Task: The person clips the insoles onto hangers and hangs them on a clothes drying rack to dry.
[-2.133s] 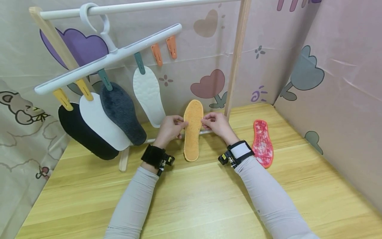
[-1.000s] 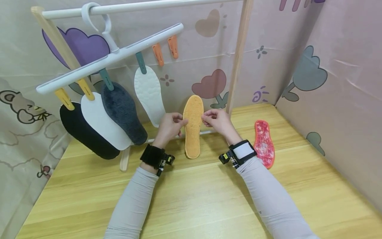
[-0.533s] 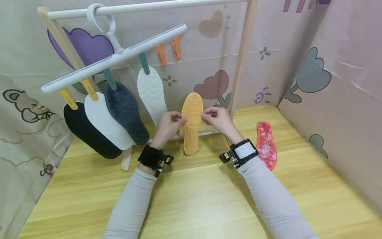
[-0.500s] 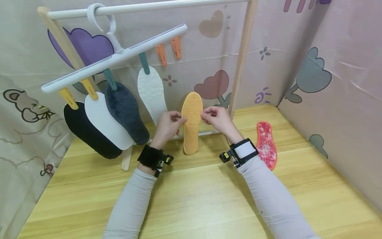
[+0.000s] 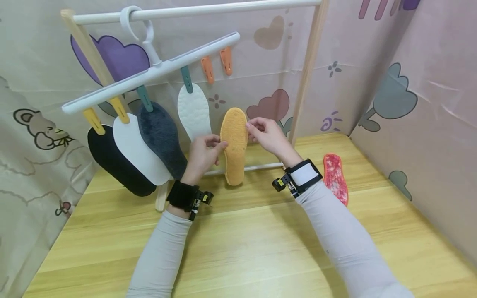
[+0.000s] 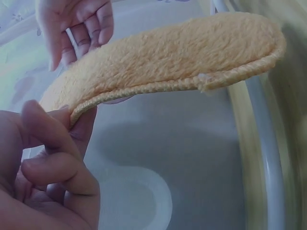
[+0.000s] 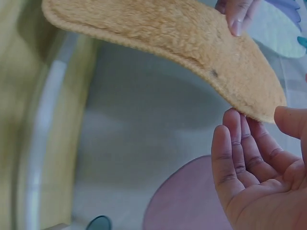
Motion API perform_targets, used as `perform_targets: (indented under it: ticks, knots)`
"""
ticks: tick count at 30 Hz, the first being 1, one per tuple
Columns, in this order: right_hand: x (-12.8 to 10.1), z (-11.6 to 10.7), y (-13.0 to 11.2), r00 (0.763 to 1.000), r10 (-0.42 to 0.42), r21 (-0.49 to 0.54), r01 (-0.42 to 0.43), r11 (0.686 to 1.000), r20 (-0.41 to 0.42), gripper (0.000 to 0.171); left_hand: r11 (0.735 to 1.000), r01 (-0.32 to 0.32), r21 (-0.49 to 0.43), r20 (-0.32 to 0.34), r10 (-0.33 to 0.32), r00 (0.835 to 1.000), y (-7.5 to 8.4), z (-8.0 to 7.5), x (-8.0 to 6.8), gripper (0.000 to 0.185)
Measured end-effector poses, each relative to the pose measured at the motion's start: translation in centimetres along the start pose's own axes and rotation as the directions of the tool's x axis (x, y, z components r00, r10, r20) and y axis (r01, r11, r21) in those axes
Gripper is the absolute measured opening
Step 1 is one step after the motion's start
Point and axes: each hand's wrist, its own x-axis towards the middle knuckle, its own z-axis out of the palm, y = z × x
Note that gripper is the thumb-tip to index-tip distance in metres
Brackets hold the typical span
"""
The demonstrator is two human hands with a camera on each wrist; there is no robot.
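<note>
An orange fluffy insole (image 5: 234,145) stands nearly upright in the air above the table, in front of the rack. My left hand (image 5: 203,155) pinches its left edge between thumb and fingers, seen closely in the left wrist view. At the upper right edge is my right hand (image 5: 271,134); in the right wrist view its fingertips (image 7: 232,117) touch the rim, with the fingers loosely extended and the thumb apart from them. Behind, a white clip hanger (image 5: 156,70) hangs tilted, its two orange clips (image 5: 207,69) at the right end holding nothing.
Black (image 5: 119,161), white (image 5: 139,151), dark grey (image 5: 162,136) and textured white (image 5: 193,109) insoles hang from yellow and teal clips. A red-and-white insole (image 5: 335,178) lies on the table at right. The rack's wooden post (image 5: 307,74) rises behind my right hand.
The orange insole has risen and come slightly left with both hands. My right hand has moved up along its edge, towards the top. The whole view has shifted a little.
</note>
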Motion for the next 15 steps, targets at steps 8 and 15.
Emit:
perform_targets:
  ticks: [8,15]
  knots:
    - [1.7,0.1,-3.7,0.998,-0.050,-0.076,0.051,0.996,0.023,0.046,0.999,-0.034,-0.007,-0.052,0.033,0.998,-0.1,-1.0,-0.2,0.018]
    - [3.1,0.4,-6.6,0.994,-0.103,-0.074,0.106,0.992,0.044,0.045,0.996,-0.088,-0.026,-0.079,0.086,0.993,0.1,-1.8,-0.3,0.016]
